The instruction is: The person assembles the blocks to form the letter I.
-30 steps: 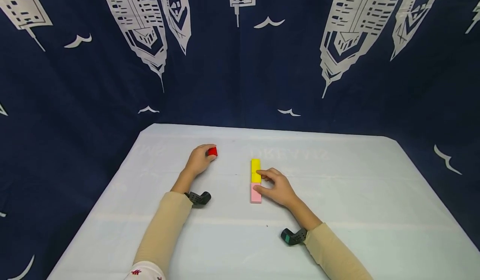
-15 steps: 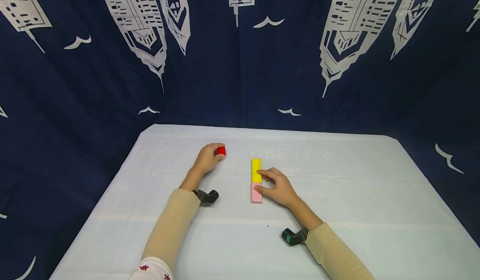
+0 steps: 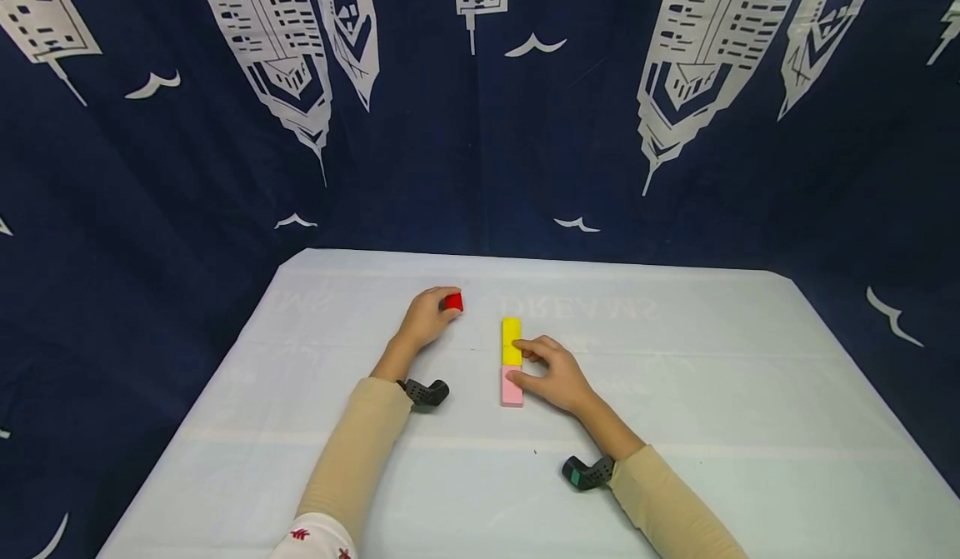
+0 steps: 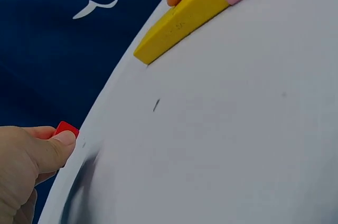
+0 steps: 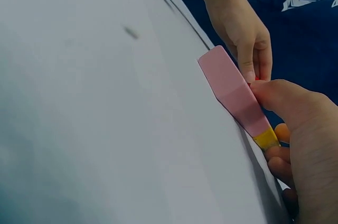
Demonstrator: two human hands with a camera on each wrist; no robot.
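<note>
Between the thumb and fingers of my left hand (image 3: 427, 317) is a small red block (image 3: 454, 301), pinched and partly covered by them. To its right, a row of a yellow block (image 3: 512, 341) and a pink block (image 3: 512, 386) lies end to end on the table. A line across the yellow part may be a joint. My right hand (image 3: 558, 376) is at the row's right side, its thumb touching the pink block and a fingertip touching the yellow one. In the right wrist view the thumb (image 5: 274, 93) lies against the pink block's side.
A white-covered table (image 3: 675, 392) spreads under both hands, its far edge against a dark blue curtain (image 3: 420, 184) with white building prints. Each wrist wears a black device, one at the left wrist (image 3: 426, 392) and one at the right wrist (image 3: 588, 472).
My left hand has moved rightward with the red block, nearer to the yellow and pink row. My right hand and the row have stayed in place.
</note>
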